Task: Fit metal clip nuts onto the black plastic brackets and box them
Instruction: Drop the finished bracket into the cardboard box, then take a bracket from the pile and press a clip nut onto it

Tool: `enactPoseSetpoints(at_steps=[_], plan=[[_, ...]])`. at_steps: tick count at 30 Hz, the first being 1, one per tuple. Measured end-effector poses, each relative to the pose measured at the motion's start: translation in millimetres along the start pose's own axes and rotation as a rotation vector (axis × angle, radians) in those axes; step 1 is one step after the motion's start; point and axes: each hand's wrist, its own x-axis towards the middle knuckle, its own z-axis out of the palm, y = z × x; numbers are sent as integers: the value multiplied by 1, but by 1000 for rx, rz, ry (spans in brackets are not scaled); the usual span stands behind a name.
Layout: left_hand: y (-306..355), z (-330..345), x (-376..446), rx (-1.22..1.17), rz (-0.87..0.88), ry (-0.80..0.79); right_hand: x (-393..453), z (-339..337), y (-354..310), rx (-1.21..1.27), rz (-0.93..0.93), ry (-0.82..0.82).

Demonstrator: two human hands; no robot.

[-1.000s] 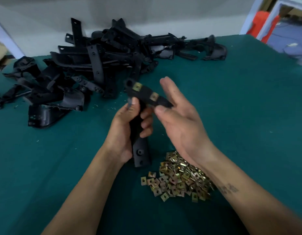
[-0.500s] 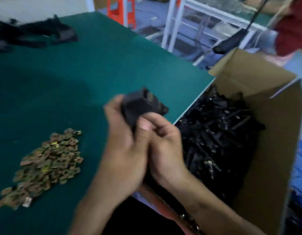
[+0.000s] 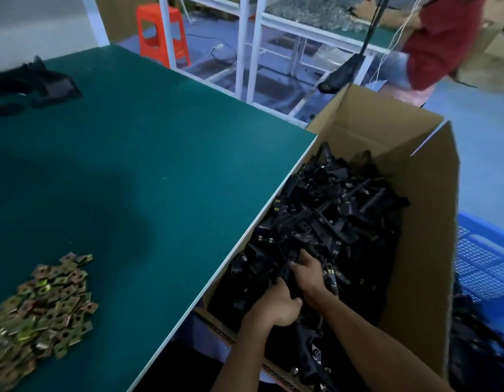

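Observation:
Both my hands are down inside a tall cardboard box point(image 3: 415, 222) that stands against the right edge of the green table point(image 3: 146, 165). The box holds a heap of black plastic brackets point(image 3: 330, 210), some showing metal clip nuts. My left hand point(image 3: 276, 305) is curled round a black bracket point(image 3: 287, 281) just above the heap. My right hand point(image 3: 310, 275) grips the same bracket from the far side, its fingers bent down among the parts. A loose pile of brass-coloured clip nuts point(image 3: 44, 304) lies on the table at the lower left.
A few bare black brackets point(image 3: 47, 86) lie at the table's far left corner. A blue plastic crate point(image 3: 483, 256) sits right of the box. Behind are an orange stool point(image 3: 160, 35), white frames and a person in a red top point(image 3: 443, 38).
My view swung right from the bracket pile to the box. Both hands carried the fitted bracket off the table edge and lowered it into the box.

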Motion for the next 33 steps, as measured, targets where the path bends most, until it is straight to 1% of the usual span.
enactPoseSetpoints(at_steps=[1,2,3,4,5,7,8,9,11,13,14,15,16,17,18,19,20,21,22,23,24,25,26,27,28,30,31,33], plan=[[-12,10,15,-26,-43,6,2,3,8,-40,15,-25],[-22,19,29,-23,-49,21,2,3,13,-72,34,-41],[-31,25,35,-28,-38,70,3,1,18,-119,38,-53],[-34,29,37,-2,-14,62,3,-1,19,-199,15,-66],[-32,33,41,8,-19,60,4,-7,19,-328,-30,-87],[-30,40,46,45,-29,4,6,-23,17,-595,-139,-132],[-32,41,45,84,-28,-15,5,-35,16,-690,-196,-130],[-33,41,43,139,-25,-32,4,-49,15,-754,-230,-108],[-28,28,31,278,13,-30,8,-76,9,-794,-270,-3],[-18,5,16,296,170,17,18,-89,-9,-733,-351,129],[-11,-10,6,206,280,36,22,-88,-23,-661,-374,191],[-4,-29,-7,43,360,16,23,-83,-42,-593,-380,229],[3,-52,-22,-131,428,-31,24,-76,-64,-524,-388,235],[7,-79,-38,-281,494,-33,23,-68,-90,-454,-409,219],[7,-109,-56,-411,548,12,26,-57,-114,-376,-446,209],[3,-139,-77,-517,592,112,28,-43,-142,-291,-481,214],[-6,-168,-98,-600,629,267,26,-22,-171,-231,-544,235],[-21,-193,-119,-641,658,483,23,4,-197,-181,-610,242],[-43,-214,-138,-656,654,737,20,36,-219,-169,-698,209],[-71,-229,-153,-676,606,1005,15,71,-239,-207,-799,129],[-101,-242,-167,-712,535,1248,8,106,-258,-263,-881,14],[-130,-250,-179,-758,462,1446,1,140,-275,-312,-927,-119],[-157,-256,-190,-796,416,1593,-5,173,-289,-360,-968,-234],[-180,-259,-198,-820,406,1684,-8,202,-303,-400,-1009,-328],[-199,-260,-204,-840,415,1727,-10,229,-317,-427,-1031,-401],[-221,-259,-209,-824,451,1734,-7,276,-348,-434,-1002,-479],[-224,-259,-208,-740,444,1713,-5,296,-364,-405,-947,-494],[-218,-258,-201,-503,368,1654,1,332,-392,-289,-813,-517]])
